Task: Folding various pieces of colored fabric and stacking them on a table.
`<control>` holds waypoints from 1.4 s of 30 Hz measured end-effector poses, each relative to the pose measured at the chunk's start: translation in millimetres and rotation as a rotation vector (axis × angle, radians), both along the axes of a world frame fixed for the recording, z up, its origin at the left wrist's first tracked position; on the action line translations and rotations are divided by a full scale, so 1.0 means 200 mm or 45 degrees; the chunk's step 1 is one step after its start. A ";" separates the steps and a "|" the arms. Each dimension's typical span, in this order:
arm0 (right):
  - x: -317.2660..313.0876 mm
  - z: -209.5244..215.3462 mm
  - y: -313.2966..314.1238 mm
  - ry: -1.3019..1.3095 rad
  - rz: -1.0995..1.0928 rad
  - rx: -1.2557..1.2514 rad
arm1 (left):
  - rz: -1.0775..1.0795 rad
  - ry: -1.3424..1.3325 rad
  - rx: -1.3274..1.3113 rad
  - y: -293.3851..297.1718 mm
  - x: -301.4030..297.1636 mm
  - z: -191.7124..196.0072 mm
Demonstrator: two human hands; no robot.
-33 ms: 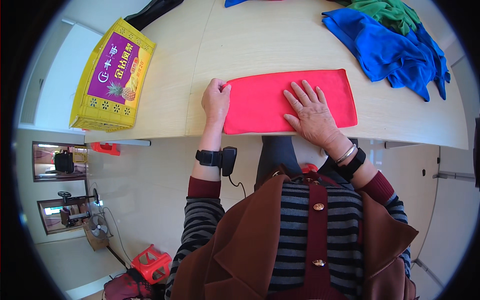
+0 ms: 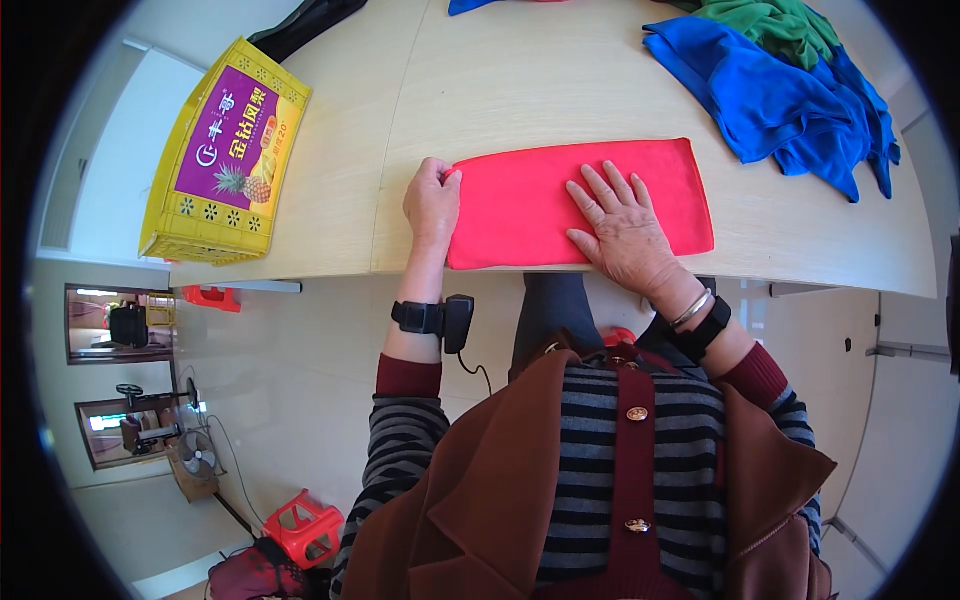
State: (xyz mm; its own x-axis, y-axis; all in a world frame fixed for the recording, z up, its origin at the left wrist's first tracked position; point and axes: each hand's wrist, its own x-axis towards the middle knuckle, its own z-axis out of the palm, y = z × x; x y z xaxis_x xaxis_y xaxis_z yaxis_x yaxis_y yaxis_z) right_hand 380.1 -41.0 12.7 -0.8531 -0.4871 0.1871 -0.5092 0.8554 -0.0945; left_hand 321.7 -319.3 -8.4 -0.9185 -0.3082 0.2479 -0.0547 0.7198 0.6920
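A bright red cloth (image 2: 520, 212), folded into a long rectangle, lies flat along the near edge of the table. At its far left corner my left hand (image 2: 433, 205) is closed, pinching the cloth's edge between thumb and fingers. My right hand (image 2: 625, 235) rests palm down on the right half of the cloth, fingers spread and nothing gripped. The cloth's right and far edges show a stitched rim.
A yellow crate (image 2: 160, 215) with a purple panel stands on the table (image 2: 340, 190) at the left. Crumpled blue cloths (image 2: 765, 100) and a green cloth (image 2: 775, 28) lie at the far right. A black item (image 2: 305, 28) lies behind the crate. A red stool (image 2: 303, 530) stands on the floor.
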 end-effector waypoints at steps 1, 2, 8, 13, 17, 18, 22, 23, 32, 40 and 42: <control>0.00 0.00 0.00 0.007 0.008 -0.005 | 0.017 -0.001 -0.067 0.00 0.00 0.00; -0.01 -0.01 0.00 0.015 0.012 -0.009 | 0.030 0.000 -0.132 0.01 0.00 0.00; 0.01 0.01 0.01 0.020 0.016 -0.046 | -0.132 0.102 -0.272 -0.05 -0.04 -0.05; 0.00 -0.03 0.02 0.046 0.016 -0.136 | -0.373 0.103 -0.355 -0.03 -0.08 0.03; -0.06 -0.01 0.09 0.014 -0.091 -0.193 | -0.402 -0.032 -0.376 -0.01 -0.07 0.04; -0.09 -0.02 0.13 0.057 -0.180 -0.188 | -0.382 -0.023 -0.408 -0.01 -0.07 0.03; -0.17 -0.05 0.25 0.119 -0.379 -0.179 | -0.275 -0.045 -0.518 0.01 -0.05 0.06; -0.17 -0.04 0.28 0.104 -0.410 -0.173 | -0.229 -0.058 -0.556 0.02 -0.03 0.07; -0.13 0.03 0.17 0.209 -0.388 -0.084 | -0.721 -0.041 -0.881 0.44 0.31 0.13; -0.09 -0.04 -0.02 0.099 -0.208 -0.149 | -0.671 -0.042 -0.820 0.53 0.30 0.07; -0.07 -0.03 0.02 0.095 -0.210 -0.135 | -0.606 -0.050 -0.855 0.47 0.31 0.09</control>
